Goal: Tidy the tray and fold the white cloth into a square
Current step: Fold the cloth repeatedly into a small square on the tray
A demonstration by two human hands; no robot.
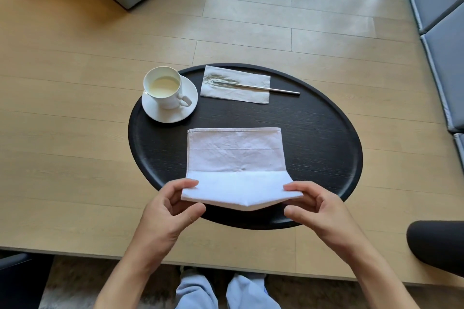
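Note:
A white cloth (233, 155) lies partly folded on the near half of a round black tray (313, 138). Its near edge is lifted off the tray. My left hand (170, 211) pinches the cloth's near left corner between thumb and fingers. My right hand (319, 208) pinches the near right corner the same way. The lifted part sags to a point in the middle between my hands.
A white cup (164, 88) of pale liquid stands on a saucer (173, 113) at the tray's far left. A metal fork (263, 87) rests on a paper napkin (236, 85) at the far side. The tray sits on a light wooden table (75, 133). Grey cushions (442, 32) lie to the right.

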